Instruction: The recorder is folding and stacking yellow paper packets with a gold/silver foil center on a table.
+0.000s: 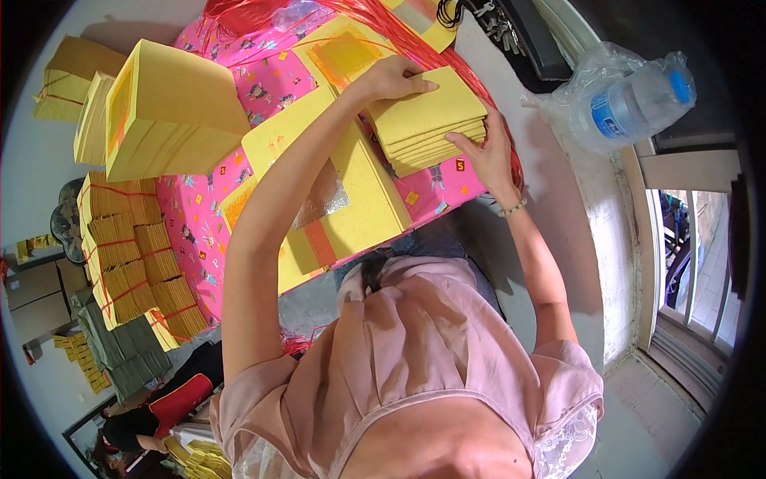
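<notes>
Gripping the yellow stack (427, 120) at one o'clock on the pink tabletop (195, 211), the left hand (391, 81) and right hand (491, 156) could let its layers fan out if either grip slackens.

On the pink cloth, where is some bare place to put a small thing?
Bare pink cloth lies between the tied bundles and flat sheets, and right of the tall stack. The right is crowded: left hand, right hand, their pile and red string.
</notes>
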`<action>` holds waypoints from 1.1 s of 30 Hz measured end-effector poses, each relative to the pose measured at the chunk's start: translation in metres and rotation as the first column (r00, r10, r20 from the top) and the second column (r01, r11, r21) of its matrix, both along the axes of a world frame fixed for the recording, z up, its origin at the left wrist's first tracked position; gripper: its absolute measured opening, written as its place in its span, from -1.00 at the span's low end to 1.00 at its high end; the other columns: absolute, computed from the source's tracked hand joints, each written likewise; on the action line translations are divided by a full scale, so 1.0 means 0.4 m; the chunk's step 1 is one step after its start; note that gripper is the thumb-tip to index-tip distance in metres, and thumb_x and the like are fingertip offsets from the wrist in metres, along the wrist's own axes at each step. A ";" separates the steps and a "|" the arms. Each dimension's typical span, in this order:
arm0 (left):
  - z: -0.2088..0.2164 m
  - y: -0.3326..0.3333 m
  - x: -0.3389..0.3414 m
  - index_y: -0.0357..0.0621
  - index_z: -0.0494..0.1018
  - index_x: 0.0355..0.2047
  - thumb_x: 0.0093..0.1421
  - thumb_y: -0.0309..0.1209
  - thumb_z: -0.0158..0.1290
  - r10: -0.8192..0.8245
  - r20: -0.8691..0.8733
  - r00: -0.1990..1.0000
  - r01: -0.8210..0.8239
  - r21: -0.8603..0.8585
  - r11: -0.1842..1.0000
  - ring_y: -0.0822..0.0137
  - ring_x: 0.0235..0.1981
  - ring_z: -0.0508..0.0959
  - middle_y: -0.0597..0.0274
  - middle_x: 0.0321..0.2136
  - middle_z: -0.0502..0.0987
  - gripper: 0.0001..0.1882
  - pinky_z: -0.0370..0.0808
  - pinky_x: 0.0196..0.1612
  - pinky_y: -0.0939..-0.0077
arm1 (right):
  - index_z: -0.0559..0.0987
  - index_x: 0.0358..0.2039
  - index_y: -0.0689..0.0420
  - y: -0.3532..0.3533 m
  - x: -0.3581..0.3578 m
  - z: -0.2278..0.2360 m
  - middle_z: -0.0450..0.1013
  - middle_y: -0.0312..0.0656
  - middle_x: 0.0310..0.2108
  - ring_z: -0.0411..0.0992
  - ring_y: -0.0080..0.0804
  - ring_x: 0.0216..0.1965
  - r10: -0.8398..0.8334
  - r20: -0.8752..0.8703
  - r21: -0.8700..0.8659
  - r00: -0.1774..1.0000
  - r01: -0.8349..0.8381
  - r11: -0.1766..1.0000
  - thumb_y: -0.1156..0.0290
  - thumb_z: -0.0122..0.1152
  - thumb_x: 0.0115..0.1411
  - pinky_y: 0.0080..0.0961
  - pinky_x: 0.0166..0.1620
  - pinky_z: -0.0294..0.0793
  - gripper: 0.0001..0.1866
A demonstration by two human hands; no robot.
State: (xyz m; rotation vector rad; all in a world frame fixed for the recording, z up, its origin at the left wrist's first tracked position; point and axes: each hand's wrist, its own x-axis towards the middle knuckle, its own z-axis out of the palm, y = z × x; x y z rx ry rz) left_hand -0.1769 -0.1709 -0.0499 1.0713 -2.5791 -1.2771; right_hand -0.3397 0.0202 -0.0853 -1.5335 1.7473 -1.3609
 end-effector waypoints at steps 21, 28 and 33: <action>-0.051 0.026 -0.020 -0.21 0.57 -0.16 -0.03 0.04 0.28 0.136 -0.022 0.990 -0.137 -0.086 0.987 0.07 -0.16 0.60 -0.03 -0.23 0.61 -0.40 0.50 -0.09 0.30 | 0.33 0.21 0.09 0.000 0.033 0.109 0.21 -0.03 0.22 0.10 0.03 0.29 0.053 -0.660 -0.195 0.749 -0.239 0.951 0.08 0.37 0.03 0.00 0.32 0.01 -0.23; -0.032 0.052 -0.022 -0.23 0.53 -0.11 -0.02 0.00 0.28 0.138 0.046 0.989 -0.130 -0.142 0.981 0.06 -0.14 0.59 -0.04 -0.21 0.60 -0.39 0.49 -0.07 0.29 | 0.42 0.19 -0.11 0.017 0.064 -0.003 0.25 -0.16 0.22 0.12 -0.13 0.30 0.218 -0.729 -0.013 0.649 -0.332 0.943 0.16 0.20 0.16 -0.03 0.32 -0.03 -0.45; -0.033 0.063 -0.026 -0.24 0.46 -0.04 -0.01 0.05 0.27 0.117 0.125 0.985 -0.084 -0.245 0.966 -0.01 -0.10 0.56 -0.09 -0.16 0.58 -0.31 0.47 -0.04 0.23 | 0.41 0.20 -0.13 0.019 0.064 -0.049 0.24 -0.15 0.24 0.09 -0.11 0.32 0.213 -0.756 -0.038 0.619 -0.366 0.930 0.08 0.18 0.16 -0.01 0.31 -0.02 -0.43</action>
